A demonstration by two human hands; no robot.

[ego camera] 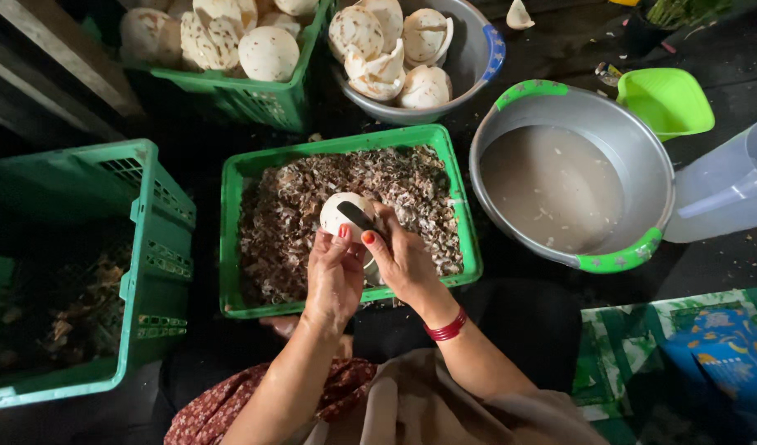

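Left hand (333, 276): holds the white ball (345, 216) tight from below.
Right hand (403, 264): closed on a dark knife (360, 218), blade on the ball.
Ball: just over the green tray (238, 247) of brown peels (288, 222).
Right of tray: a pan (634, 148) of cloudy water.
Behind tray: a bowl (477, 49) of peeled pieces.

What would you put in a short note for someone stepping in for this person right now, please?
Left hand: holds a pale coconut piece over the green tray of brown peelings.
Right hand: grips a dark peeler set against that piece.
Done: peeled pieces sit in the metal bowl and the green basket at the top.
Left: the held piece looks mostly pale; its hidden side cannot be judged.
Nearby: basin of cloudy water on the right.
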